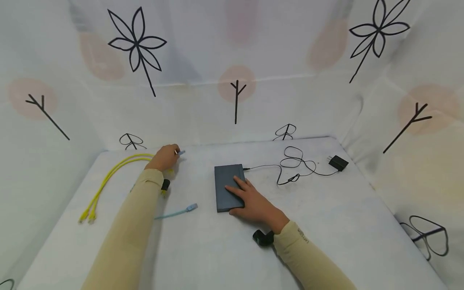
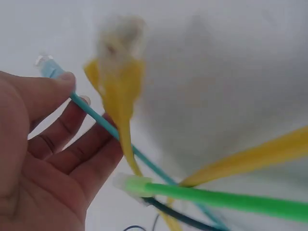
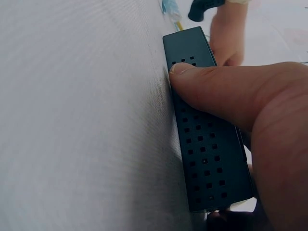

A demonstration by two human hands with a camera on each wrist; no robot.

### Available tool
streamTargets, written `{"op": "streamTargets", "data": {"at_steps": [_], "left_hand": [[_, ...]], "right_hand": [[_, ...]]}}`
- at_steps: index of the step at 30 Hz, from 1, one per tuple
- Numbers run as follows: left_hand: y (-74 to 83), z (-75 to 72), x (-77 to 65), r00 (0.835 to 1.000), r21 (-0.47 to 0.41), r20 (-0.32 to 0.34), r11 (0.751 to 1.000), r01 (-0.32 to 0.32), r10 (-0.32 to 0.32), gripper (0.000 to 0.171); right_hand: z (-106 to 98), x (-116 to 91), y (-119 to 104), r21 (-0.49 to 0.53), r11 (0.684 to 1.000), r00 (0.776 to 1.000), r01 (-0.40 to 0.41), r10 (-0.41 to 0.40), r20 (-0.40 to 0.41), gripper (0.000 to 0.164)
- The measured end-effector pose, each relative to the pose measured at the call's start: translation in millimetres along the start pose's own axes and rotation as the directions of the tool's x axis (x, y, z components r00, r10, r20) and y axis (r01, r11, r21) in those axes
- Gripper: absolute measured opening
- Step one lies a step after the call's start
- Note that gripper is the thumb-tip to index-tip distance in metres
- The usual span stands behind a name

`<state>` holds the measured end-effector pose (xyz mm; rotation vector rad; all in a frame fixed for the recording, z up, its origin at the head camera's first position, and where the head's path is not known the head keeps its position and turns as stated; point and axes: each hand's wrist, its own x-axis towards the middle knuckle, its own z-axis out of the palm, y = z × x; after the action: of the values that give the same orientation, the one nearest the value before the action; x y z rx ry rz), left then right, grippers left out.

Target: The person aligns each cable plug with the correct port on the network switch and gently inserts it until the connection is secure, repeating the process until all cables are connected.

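Fingers of the right hand (image 1: pixel 256 206) are spread on the mid-frame grey box (image 1: pixel 225 185), seemingly for steadiness, while a blue cable (image 2: pixel 154 167) is pinched frame-left by the left hand (image 1: pixel 164 158).

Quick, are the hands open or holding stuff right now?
Left hand: closed, pinching a blue cable near its plug.
Right hand: open, resting on the dark gray box.

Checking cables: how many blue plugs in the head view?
2: blue plug in the left hand; second plug on the table, left of the dark box. Others may be hidden.
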<state>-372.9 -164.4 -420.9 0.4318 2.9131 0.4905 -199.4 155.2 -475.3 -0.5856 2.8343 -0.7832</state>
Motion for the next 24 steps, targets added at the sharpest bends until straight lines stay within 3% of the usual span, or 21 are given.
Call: {"op": "streamTargets", "data": {"at_steps": [8, 15, 20, 24], "left_hand": [[9.2, -30.6, -5.0, 0.999, -0.112, -0.033, 0.993, -0.035, 0.032, 0.031], [19.4, -64.0, -15.0, 0.991, -0.162, -0.124, 0.984, -0.074, 0.054, 0.035], [26.6, -92.2, -23.4, 0.974, -0.196, -0.219, 0.976, -0.098, 0.053, 0.039], [32.8, -111.3, -29.8, 0.948, -0.210, -0.314, 0.969, -0.131, 0.060, 0.039]], "right_hand": [[-3.6, -0.3, -1.0, 0.008, 1.000, 1.000, 0.004, -0.004, 0.016, 0.075], [-3.0, 0.9, 0.8, 0.008, 1.000, 1.000, 0.001, -0.001, 0.023, 0.075], [-2.3, 1.2, 1.5, 0.008, 1.000, 1.000, 0.007, -0.007, 0.020, 0.075], [-2.6, 1.6, 1.9, 0.009, 1.000, 1.000, 0.004, -0.004, 0.020, 0.075]]}}
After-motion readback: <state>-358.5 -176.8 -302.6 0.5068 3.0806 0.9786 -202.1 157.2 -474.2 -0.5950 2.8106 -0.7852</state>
